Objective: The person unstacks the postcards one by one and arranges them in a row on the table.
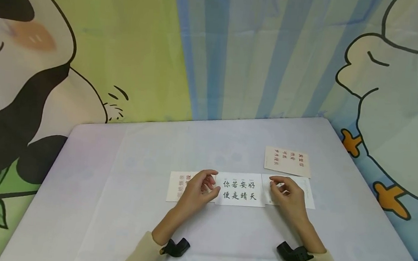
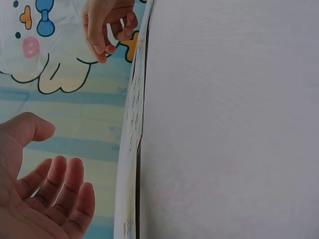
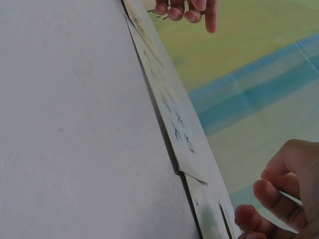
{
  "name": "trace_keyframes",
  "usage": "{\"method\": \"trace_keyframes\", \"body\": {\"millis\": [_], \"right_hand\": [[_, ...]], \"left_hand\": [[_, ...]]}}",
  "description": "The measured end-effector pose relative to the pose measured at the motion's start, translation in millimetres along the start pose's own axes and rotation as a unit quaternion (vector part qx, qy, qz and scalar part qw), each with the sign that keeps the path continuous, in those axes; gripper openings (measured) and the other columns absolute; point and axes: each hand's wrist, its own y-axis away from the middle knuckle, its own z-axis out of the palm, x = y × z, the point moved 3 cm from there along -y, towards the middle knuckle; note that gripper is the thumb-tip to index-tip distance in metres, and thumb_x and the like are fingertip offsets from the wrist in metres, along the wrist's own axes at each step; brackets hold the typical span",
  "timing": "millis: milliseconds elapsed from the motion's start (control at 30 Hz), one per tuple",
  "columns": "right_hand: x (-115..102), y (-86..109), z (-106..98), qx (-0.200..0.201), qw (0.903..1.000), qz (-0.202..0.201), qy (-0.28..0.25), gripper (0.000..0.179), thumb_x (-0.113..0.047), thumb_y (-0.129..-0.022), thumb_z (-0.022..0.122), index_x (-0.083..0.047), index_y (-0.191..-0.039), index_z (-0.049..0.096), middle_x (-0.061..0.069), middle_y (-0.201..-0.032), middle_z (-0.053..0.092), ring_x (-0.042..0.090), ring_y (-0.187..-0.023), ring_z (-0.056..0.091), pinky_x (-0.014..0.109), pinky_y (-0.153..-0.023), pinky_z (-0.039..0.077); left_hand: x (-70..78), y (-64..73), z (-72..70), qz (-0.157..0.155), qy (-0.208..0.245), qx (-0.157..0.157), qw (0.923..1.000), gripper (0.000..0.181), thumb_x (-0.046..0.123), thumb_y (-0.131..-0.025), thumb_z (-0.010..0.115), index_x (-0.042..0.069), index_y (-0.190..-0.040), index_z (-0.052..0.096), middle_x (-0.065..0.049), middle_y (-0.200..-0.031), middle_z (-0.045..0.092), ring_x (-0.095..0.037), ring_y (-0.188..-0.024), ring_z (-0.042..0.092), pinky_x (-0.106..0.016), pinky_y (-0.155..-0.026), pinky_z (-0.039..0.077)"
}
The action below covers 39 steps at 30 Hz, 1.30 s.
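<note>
Three cards lie in a row on the table. The middle one is a white card with two lines of dark characters. To its left is a cream card with reddish writing, partly hidden by my left hand. My right hand covers part of the white right-hand card, which has faint print. In the left wrist view the left hand's fingers are loosely bent, with nothing between them and the thumb. The right hand's fingers curl loosely too, holding nothing, in the right wrist view.
Behind the row, another cream card with red characters lies near the right-hand card. A pale cloth covers the table. Cartoon-printed curtains rise along its back and sides. Each wrist wears a black camera mount.
</note>
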Motion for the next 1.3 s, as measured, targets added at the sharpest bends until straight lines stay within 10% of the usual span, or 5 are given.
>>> {"method": "trace_keyframes", "body": {"millis": [1033, 1300], "right_hand": [[37.8, -11.9, -51.9, 0.022, 0.989, 0.145, 0.022, 0.026, -0.005, -0.09, 0.066, 0.004, -0.115, 0.065, 0.015, -0.1, 0.062, -0.004, -0.075, 0.052, 0.013, -0.056, 0.045], [46.0, -22.5, -61.1, 0.038, 0.9803, 0.191, 0.033, 0.033, -0.006, -0.089, 0.067, 0.005, -0.121, 0.062, 0.017, -0.116, 0.051, 0.012, -0.088, 0.044, 0.005, -0.066, 0.038]], "left_hand": [[8.2, -51.6, 53.7, -0.004, 0.016, -0.103, 0.9945, 0.044, 0.012, -0.088, 0.069, -0.002, -0.128, 0.054, -0.016, -0.107, 0.059, -0.02, -0.089, 0.058, -0.024, -0.073, 0.05], [7.3, -64.2, 66.9, -0.011, 0.011, -0.104, 0.9944, 0.043, 0.011, -0.089, 0.069, -0.001, -0.127, 0.055, -0.014, -0.104, 0.058, -0.018, -0.084, 0.056, -0.02, -0.069, 0.048]]}}
